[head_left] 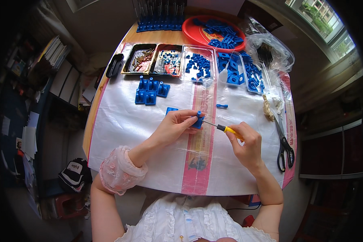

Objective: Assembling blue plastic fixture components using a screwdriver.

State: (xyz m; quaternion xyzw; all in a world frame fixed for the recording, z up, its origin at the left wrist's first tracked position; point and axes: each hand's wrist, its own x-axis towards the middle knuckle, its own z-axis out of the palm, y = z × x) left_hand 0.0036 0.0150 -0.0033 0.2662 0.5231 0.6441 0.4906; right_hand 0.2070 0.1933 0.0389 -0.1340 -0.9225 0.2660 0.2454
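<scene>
White ruffled blouse (185, 220) nearest. Blue part (197, 122) at mid-table, pinched in left hand (169, 128); right hand (247, 144) grips yellow-handled screwdriver (229, 130), tip at part. Blue piece (222, 106) just beyond, right; blue assemblies (150, 97) beyond, left; black-handled scissors (286, 147) far right.

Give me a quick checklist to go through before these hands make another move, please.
1. Blue part held by the left hand: ok, in its fingers.
2. Screwdriver in the right hand: ok, gripped by its yellow handle.
3. Shaft aimed at the part: ok, it points toward it.
4. Tip seated in a screw: cannot tell, too small to see.
5. Scissors away from both hands: ok, lying apart at the table's right side.
</scene>
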